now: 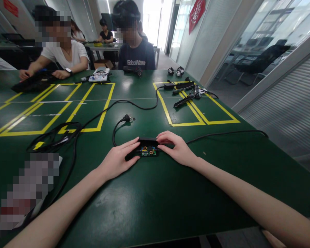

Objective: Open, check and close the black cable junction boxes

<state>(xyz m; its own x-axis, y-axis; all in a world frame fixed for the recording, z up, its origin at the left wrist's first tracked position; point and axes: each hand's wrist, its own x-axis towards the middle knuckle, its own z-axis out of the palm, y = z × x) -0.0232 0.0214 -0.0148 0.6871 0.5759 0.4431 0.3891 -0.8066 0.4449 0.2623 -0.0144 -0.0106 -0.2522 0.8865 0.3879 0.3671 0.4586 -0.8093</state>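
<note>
Between left hand (pixel 119 157), half-open around its left end, and right hand (pixel 177 148), pinching its right edge, black case (pixel 148 141) lies open, circuit board (pixel 148 152) exposed; steady grip and slack plug cord (pixel 114 134) probably serve best

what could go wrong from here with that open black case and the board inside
The circuit board is exposed in the open black case, so fingers of the left hand or right hand might knock its parts. The black cable trailing away beyond the right hand could snag and perhaps tug the case, if they are joined; the hand hides that.
</note>
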